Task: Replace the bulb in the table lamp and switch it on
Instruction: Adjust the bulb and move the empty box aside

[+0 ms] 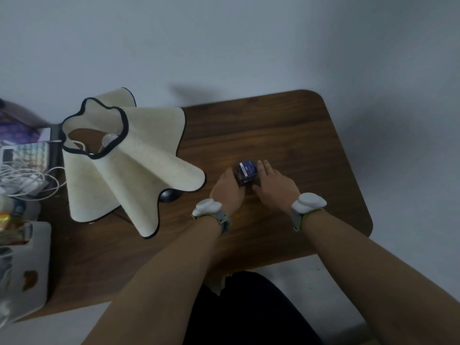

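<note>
Now your left hand [227, 189] and right hand [272, 184] grip the small blue cardboard bulb box [246, 172] on the dark wood-grain counter [311, 145], beside the wavy cream fabric lampshade [139, 155].

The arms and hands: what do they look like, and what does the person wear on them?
Both forearms are bare, with no sleeves. The left hand and the right hand wear no gloves. Each wrist carries a grey strap with a yellow-green edge and a rounded white device on top: the left band and the right band. No rings or cables are visible.
</note>
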The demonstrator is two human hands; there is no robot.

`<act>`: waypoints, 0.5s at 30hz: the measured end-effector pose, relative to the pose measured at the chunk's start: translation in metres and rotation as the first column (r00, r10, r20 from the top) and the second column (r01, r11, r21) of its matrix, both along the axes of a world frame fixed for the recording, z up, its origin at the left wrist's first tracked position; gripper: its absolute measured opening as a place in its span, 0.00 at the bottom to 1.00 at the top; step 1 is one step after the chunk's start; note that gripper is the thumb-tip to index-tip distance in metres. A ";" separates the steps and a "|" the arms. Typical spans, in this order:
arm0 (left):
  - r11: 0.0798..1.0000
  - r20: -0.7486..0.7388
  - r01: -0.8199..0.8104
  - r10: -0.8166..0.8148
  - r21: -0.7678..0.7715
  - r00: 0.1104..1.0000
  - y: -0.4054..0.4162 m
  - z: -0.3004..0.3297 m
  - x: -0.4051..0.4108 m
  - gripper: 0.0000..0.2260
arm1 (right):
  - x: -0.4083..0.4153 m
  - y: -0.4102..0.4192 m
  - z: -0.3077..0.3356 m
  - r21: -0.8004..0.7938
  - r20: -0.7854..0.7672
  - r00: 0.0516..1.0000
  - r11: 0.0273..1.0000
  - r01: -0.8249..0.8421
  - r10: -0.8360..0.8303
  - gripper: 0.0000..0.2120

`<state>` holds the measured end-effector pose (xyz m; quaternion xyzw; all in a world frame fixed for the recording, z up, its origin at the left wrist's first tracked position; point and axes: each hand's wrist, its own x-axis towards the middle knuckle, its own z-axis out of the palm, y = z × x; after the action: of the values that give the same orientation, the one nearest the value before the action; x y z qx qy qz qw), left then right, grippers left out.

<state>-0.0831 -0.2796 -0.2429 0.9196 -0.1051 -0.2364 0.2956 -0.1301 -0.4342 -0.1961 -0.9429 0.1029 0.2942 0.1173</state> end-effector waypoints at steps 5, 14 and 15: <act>0.988 -0.060 0.058 -0.050 0.140 0.997 0.019 -0.007 -0.021 0.34 | -0.010 0.012 0.007 -0.127 -0.124 0.990 0.991 0.050 -0.065 0.40; 0.947 -0.056 0.149 -0.139 0.283 0.989 0.072 0.000 -0.055 0.38 | -0.023 0.051 -0.006 -0.073 -0.255 0.959 0.986 -0.148 0.125 0.31; 0.944 -0.054 0.151 -0.141 0.293 0.989 0.080 0.001 -0.059 0.38 | -0.021 0.056 -0.008 -0.029 -0.252 0.951 0.981 -0.192 0.179 0.32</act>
<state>-0.1422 -0.1992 -0.2424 0.9392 -0.1316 -0.2854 0.1380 -0.1513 -0.3784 -0.2037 -0.9069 0.0354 0.4168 0.0501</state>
